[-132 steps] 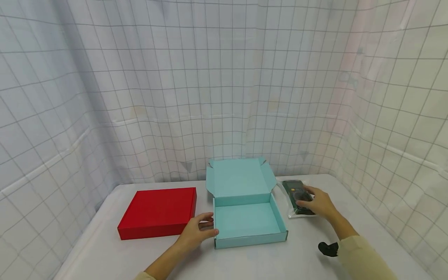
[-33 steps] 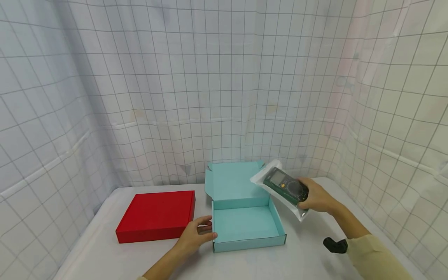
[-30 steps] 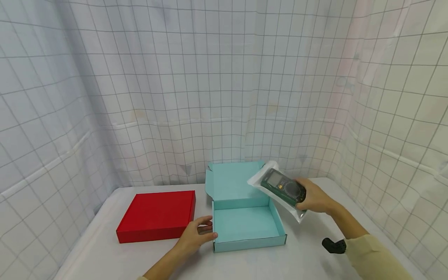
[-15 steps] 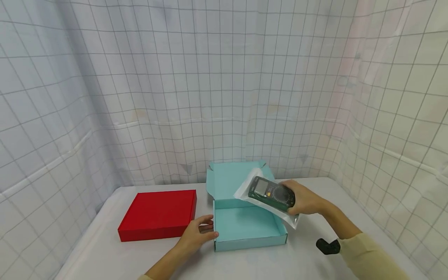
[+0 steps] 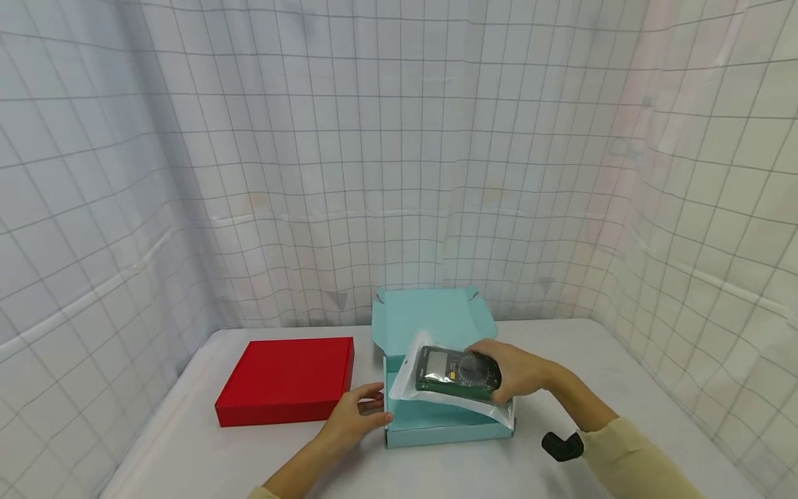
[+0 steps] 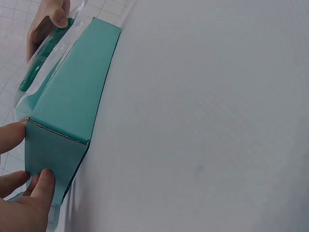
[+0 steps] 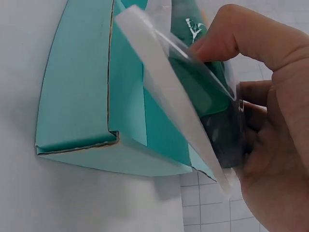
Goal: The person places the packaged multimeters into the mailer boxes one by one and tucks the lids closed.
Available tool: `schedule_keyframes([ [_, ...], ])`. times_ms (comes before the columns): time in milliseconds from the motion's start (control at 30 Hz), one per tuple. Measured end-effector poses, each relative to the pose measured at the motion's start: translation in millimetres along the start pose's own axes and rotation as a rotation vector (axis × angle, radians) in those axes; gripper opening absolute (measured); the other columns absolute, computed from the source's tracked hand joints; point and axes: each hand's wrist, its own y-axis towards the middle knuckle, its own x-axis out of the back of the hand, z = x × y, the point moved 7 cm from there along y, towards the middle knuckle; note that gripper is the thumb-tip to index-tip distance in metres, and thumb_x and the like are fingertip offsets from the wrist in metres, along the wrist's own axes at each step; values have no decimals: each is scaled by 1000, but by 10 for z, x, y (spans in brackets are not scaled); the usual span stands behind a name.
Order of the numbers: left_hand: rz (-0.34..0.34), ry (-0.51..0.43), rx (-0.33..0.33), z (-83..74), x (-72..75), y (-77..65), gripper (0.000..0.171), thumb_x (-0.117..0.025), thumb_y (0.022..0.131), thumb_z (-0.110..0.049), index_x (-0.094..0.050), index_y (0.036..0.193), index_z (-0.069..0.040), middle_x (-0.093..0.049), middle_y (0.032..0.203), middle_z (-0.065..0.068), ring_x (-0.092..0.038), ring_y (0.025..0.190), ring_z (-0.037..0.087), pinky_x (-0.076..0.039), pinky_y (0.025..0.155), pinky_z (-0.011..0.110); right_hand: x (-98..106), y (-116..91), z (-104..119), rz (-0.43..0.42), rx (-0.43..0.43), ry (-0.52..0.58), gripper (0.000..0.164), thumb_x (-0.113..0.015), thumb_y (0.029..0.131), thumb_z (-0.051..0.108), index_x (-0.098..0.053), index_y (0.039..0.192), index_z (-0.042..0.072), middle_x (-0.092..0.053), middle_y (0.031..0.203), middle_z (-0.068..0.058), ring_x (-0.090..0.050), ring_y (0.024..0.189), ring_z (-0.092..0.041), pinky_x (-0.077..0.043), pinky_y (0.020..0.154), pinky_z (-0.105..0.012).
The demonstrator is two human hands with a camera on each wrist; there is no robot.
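My right hand (image 5: 516,369) grips the lower end of a green-and-black multimeter (image 5: 458,373) in a clear plastic bag (image 5: 406,380). The meter's screen and dial face up, and it is tilted over the open light-blue cardboard box (image 5: 449,435). In the right wrist view, the thumb presses the bagged multimeter (image 7: 203,92) from one side, while the other fingers are partly hidden behind it. My left hand (image 5: 350,418) rests at the box's left wall. In the left wrist view its fingertips (image 6: 44,179) touch the outer side of the box (image 6: 72,92) near a front corner.
A closed red box (image 5: 289,378) lies left of the blue box on the white-covered table (image 5: 436,471). The blue box's lid (image 5: 430,315) stands raised at the back. A black device (image 5: 562,447) sits by the right sleeve. Gridded white curtains (image 5: 399,173) surround the table.
My right hand picked the bagged multimeter up from the table at right and carried it left and down over the blue box. The left hand has stayed at the box's left wall.
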Motion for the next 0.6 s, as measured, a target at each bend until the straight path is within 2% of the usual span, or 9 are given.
schedule_keyframes([
  [300,-1,-19,10,-23,4,-20,70,-83,88,-12,-49,146,9,-61,126,18,-62,120,41,-58,90,44,-63,90,28,151,18,-139,91,-81,70,11,-44,152,6,-50,144,0,-51,120,-17,-47,100,-41],
  [600,-8,-19,13,-63,4,-35,71,-84,87,-11,-49,146,8,-61,127,18,-61,120,42,-58,91,45,-133,295,103,240,38,-123,87,-81,69,7,-47,150,8,-52,134,8,-51,114,-12,-48,97,-35],
])
